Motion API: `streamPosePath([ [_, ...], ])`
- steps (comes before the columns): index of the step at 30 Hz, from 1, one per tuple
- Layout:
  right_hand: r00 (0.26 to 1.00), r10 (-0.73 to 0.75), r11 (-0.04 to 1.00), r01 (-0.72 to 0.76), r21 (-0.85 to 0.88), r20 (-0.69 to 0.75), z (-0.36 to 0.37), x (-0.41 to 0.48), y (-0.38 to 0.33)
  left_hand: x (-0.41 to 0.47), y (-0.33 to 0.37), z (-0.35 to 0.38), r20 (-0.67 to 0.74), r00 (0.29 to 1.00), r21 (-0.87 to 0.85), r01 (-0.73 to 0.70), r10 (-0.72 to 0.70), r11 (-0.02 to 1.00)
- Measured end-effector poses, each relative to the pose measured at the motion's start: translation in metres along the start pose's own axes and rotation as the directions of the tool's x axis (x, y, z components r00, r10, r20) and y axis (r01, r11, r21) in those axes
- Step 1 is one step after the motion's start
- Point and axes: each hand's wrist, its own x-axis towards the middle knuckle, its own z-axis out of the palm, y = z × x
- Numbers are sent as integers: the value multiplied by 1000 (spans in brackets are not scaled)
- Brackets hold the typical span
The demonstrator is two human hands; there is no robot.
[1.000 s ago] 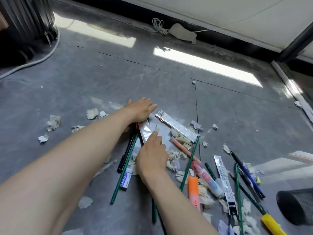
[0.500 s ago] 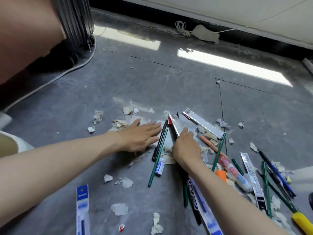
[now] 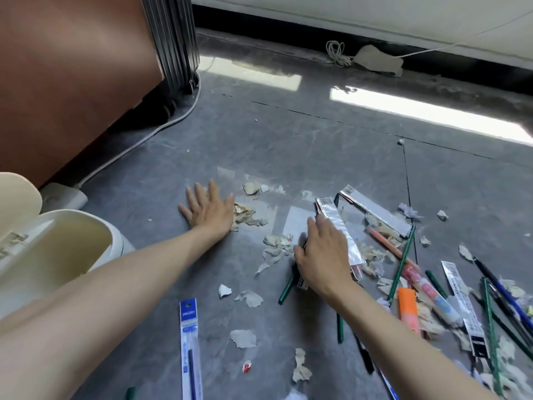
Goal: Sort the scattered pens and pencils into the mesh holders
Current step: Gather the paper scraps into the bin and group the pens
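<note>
My left hand (image 3: pixel 207 210) lies flat on the grey floor with fingers spread, just left of a heap of paper scraps (image 3: pixel 245 215). My right hand (image 3: pixel 323 252) rests palm-down with fingers extended over a few dark pens and a green pencil (image 3: pixel 286 290), whose end pokes out below it. A silver packet (image 3: pixel 343 230) lies along its right side. More green pencils (image 3: pixel 402 264), blue pens (image 3: pixel 507 295), an orange highlighter (image 3: pixel 408 308) and a pink-white tube (image 3: pixel 429 293) are scattered at the right. No mesh holder is in view.
A blue refill pack (image 3: pixel 189 342) lies near the bottom edge. A cream bin (image 3: pixel 57 243) stands at the lower left, with a brown cabinet (image 3: pixel 72 67), a dark ribbed case (image 3: pixel 176 39) and a white cable (image 3: pixel 138 142) behind. Torn paper litters the floor.
The view has swung left, so the mesh holder at the right edge is gone. My left hand slid left, away from the pens, onto the scraps. My right hand moved over the dark pens.
</note>
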Motion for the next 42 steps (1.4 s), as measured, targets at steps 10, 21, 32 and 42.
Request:
streamPosePath([
  [10,971,-227,970,218,111,72,30,-11,-9,13,42,17,-106,915,-127,-400,389,908],
  [21,989,90,992,-79,98,-113,22,-28,21,-28,49,58,214,687,-231,-655,694,719],
  [32,998,12,934,13,357,-69,8,-54,38,-136,9,38,349,452,-368,-739,821,564],
  [42,989,-80,950,37,309,126,4,-96,64,-170,53,37,190,735,80,-672,651,736],
])
